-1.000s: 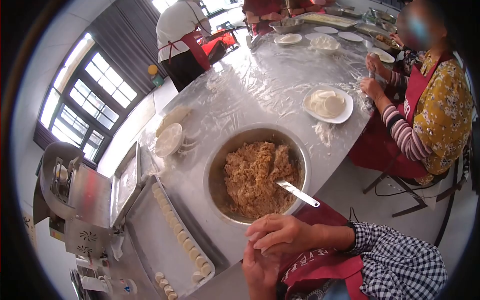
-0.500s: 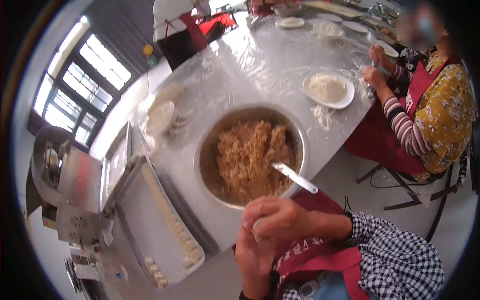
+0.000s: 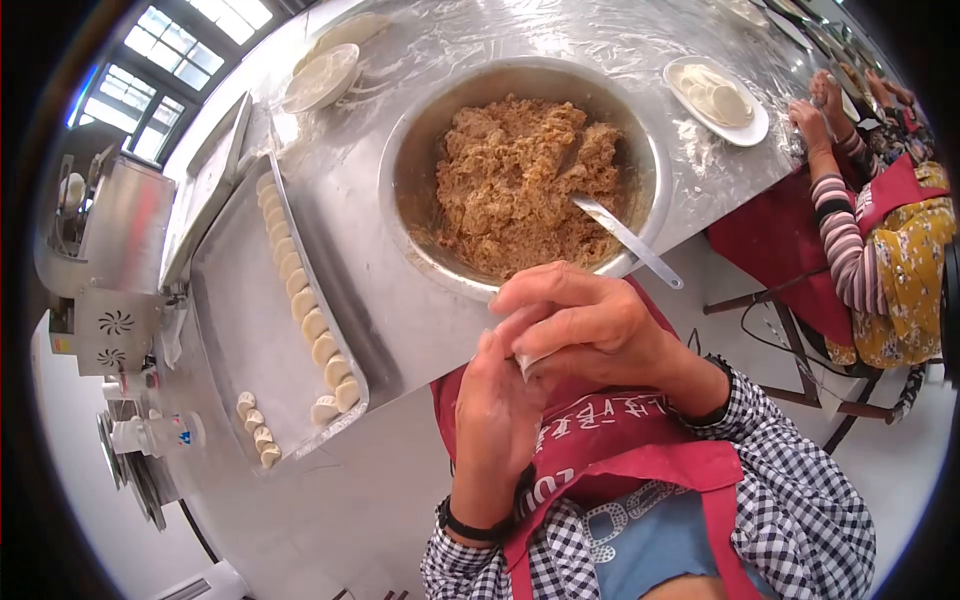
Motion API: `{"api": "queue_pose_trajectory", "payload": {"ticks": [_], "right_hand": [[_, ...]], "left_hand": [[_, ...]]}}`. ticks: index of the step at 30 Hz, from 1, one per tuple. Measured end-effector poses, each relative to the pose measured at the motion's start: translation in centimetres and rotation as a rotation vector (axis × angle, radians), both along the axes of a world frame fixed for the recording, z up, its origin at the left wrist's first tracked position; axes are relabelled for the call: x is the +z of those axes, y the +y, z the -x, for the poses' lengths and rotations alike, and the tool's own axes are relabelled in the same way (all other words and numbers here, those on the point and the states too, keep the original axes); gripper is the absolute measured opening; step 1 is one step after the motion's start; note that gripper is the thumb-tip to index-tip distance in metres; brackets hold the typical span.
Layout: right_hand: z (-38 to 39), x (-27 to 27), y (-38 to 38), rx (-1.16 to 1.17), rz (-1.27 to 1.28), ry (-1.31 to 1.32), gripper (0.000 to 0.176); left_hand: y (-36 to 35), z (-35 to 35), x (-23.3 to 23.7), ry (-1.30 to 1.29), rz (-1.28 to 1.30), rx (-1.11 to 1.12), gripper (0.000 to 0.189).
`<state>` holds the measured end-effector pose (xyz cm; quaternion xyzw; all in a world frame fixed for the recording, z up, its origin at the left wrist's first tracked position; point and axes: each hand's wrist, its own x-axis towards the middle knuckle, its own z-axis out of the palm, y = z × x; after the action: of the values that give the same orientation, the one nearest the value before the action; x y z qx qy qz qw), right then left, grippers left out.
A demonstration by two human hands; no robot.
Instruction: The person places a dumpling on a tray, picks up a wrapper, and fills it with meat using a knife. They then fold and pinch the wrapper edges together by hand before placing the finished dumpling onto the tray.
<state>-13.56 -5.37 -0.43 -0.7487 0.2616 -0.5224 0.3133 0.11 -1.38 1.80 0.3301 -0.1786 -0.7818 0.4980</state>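
In front of my apron, my left hand [image 3: 495, 415] and my right hand [image 3: 605, 325] meet with their fingers closed around a small dumpling [image 3: 525, 364]. Only a pale edge of its dough shows; the fingers hide the rest. Just beyond my hands stands a large metal basin [image 3: 393, 185] of brown minced filling [image 3: 520, 170]. A metal spreader [image 3: 640, 250] leans in the filling, its handle over the basin's right rim. On the left, a metal tray [image 3: 235, 310] carries a long row of dumplings [image 3: 303, 301] along its right side and several more [image 3: 254, 422] at its near left corner.
An oval white plate of dough wrappers [image 3: 718, 98] sits at the table's right edge beside scattered flour. A co-worker's hands [image 3: 820, 110] are beyond it. At the back left is another plate [image 3: 322, 78]; a metal machine [image 3: 115, 260] stands at far left.
My view has tilted down, so the basin, tray and plate appear higher. My hands remain together around the dumpling, with the right-hand fingers now more extended over it.
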Motion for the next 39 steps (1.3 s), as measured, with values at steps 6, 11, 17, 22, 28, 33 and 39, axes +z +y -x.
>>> {"api": "queue_pose_trajectory", "payload": {"ticks": [6, 11, 17, 22, 28, 33, 39], "right_hand": [[0.2, -0.2, -0.5, 0.056, 0.07, 0.045, 0.016], [0.1, 0.1, -0.2, 0.011, 0.06, 0.072, 0.016], [0.3, -0.2, -0.2, 0.038, 0.059, 0.084, 0.016], [0.1, -0.1, 0.2, 0.009, -0.045, 0.032, 0.013], [0.6, -0.3, -0.1, -0.006, 0.007, 0.078, 0.011], [0.4, -0.2, -0.1, 0.004, 0.019, 0.086, 0.01], [0.5, -0.3, 0.0, -0.002, 0.034, 0.094, 0.007]], "left_hand": [[0.1, -0.3, -0.7, -0.025, 0.05, -0.046, 0.05], [0.2, -0.2, -0.5, -0.05, 0.047, -0.062, 0.051], [0.0, -0.1, -0.8, -0.05, 0.07, -0.064, 0.053], [0.2, -0.4, -1.2, -0.028, 0.058, -0.109, 0.053], [0.2, -0.2, -1.2, -0.013, 0.057, -0.095, 0.053], [0.3, -0.3, -1.3, -0.043, 0.06, -0.117, 0.054], [0.3, -0.4, -1.2, -0.052, 0.073, -0.13, 0.055]]}}
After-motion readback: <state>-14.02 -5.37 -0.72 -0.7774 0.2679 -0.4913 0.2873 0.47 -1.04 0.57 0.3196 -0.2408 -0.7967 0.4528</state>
